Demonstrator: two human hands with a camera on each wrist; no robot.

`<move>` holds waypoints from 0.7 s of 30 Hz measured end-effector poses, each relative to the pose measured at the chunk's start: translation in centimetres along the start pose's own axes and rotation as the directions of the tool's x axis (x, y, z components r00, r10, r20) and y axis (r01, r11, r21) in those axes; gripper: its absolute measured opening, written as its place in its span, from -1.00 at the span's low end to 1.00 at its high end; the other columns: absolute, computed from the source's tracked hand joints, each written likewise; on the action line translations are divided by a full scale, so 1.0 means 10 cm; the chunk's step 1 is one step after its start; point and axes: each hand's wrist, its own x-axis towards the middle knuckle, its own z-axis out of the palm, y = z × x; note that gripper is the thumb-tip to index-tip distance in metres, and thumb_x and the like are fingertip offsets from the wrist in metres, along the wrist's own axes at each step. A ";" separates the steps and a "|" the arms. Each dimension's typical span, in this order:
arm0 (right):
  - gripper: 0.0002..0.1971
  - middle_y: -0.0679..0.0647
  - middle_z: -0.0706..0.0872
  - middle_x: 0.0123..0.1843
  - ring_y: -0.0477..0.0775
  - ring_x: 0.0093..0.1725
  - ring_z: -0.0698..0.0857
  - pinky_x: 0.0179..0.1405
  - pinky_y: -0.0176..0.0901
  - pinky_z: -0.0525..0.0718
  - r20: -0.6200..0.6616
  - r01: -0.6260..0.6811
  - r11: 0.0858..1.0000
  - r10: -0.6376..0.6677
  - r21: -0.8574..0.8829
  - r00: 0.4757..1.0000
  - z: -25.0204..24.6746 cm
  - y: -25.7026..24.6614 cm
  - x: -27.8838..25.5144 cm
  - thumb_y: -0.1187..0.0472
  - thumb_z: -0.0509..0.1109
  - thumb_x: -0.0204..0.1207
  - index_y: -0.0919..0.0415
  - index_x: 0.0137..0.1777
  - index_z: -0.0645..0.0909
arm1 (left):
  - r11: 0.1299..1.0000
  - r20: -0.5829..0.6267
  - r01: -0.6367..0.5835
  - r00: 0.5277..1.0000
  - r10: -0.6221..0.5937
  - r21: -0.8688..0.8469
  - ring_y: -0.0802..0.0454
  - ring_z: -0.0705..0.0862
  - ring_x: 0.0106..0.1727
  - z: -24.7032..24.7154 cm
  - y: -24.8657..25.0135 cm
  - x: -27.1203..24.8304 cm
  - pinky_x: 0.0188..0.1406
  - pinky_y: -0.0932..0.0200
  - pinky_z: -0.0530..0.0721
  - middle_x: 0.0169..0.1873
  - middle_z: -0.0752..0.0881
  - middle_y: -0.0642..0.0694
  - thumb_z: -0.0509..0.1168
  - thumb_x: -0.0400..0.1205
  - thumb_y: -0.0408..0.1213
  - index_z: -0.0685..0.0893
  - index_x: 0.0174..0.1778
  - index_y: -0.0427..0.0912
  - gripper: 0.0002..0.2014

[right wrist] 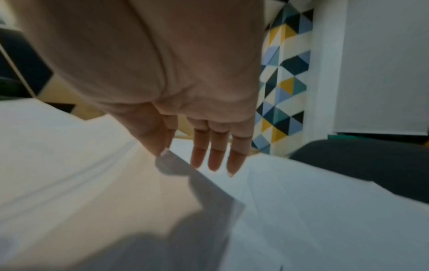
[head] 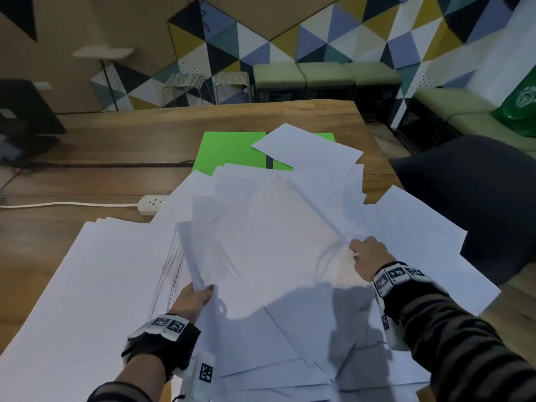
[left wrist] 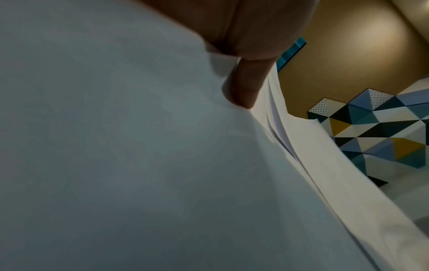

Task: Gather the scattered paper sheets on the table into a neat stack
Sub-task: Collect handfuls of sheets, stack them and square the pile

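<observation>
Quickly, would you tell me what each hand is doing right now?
Left hand: gripping the lifted paper sheets.
Right hand: pinching the same sheets' corner.

The head camera looks forward and down from above the table, taking in both hands, the spread of paper sheets and the patterned wall beyond. The left wrist camera sits very close under the left hand, facing along its fingers with paper filling most of the frame. The right wrist camera looks along the right hand from close behind. All three views share the sheets and the patterned wall.
</observation>
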 end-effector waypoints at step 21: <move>-0.58 0.16 0.63 0.29 0.20 0.33 0.58 0.22 -0.16 0.49 0.213 0.115 0.918 -0.208 0.380 0.955 0.61 -0.56 -0.27 -0.03 0.32 0.54 0.20 0.30 0.51 | 0.987 0.010 -0.163 0.987 0.163 -0.007 -0.20 0.71 -0.11 0.21 -0.06 0.04 -0.19 0.07 0.64 -0.20 0.76 -0.26 0.47 0.18 -0.15 0.67 -0.12 -0.28 -0.59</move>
